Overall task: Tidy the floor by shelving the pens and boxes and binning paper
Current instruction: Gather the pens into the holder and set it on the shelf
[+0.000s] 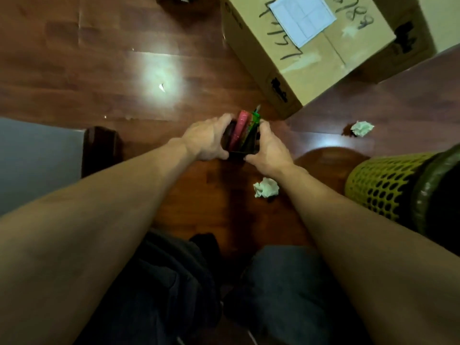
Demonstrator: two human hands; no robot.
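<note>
- A small dark square pen holder sits low over the reddish-brown wooden floor, in the middle of the scene between the person's two hands; whether it touches the floor cannot be told.
- The holder tips away from the person, so its open mouth and the pens in it point toward the far side, at the corner of the big box.
- A thick pink marker and a translucent green pen lie side by side in it, long axes running near to far and leaning slightly right; the green pen's tip reaches farthest.
- The left hand grips the holder's left side, fingers curled around it.
- The right hand grips its right side, thumb at the near corner.
- A large brown cardboard box with black handwriting and a white label lies far right.
- Crumpled white paper balls lie on the floor: one just near the right wrist, one farther right.
- A yellow-green perforated plastic bin with a dark liner stands at the right.
</note>
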